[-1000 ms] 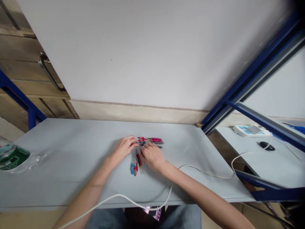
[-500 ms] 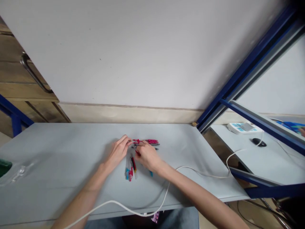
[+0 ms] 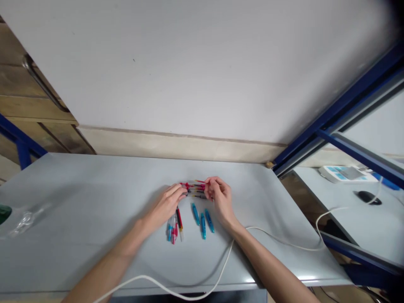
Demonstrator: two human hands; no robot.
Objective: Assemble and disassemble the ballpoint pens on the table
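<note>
A row of red and dark pens lies crosswise between my two hands. My left hand is closed at the left ends of the row, its fingertips partly hiding what they grip. My right hand pinches a thin red pen refill at the right ends; its other fingers rest by the pens. Several blue pen barrels lie loose just below the row. Under my left hand is a small group of clear pen parts with blue and pink ends, beside a red refill.
A white cable crosses the grey table near my right forearm. Clear plastic wrapping lies at the far left. Beyond the blue metal frame at right, a black mouse and a white device sit on another table.
My right hand has moved right, to the other ends of the pens, uncovering the blue barrels. My left hand has shifted slightly right. The camera view has shifted a little.
</note>
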